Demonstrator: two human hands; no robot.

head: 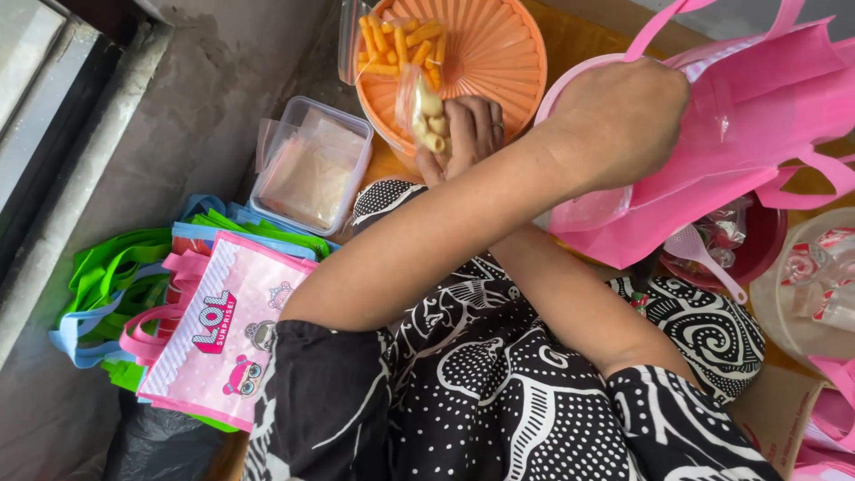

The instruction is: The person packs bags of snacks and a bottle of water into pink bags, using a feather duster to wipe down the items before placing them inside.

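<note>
Small clear snack packet (pixel 426 111), upper centre, pinched in right hand (pixel 468 134) fingers beside orange basket (pixel 499 49) of loose packets. Left hand (pixel 619 116), arms crossed, closed on rim of pink bag (pixel 748 134), upper right. Packet not yet inside. Filled-looking bags (pixel 214 330) stacked lower left.

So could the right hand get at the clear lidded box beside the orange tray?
Probably yes: the clear lidded box sits close beside the right hand with nothing between, though that hand already holds a snack packet.
</note>
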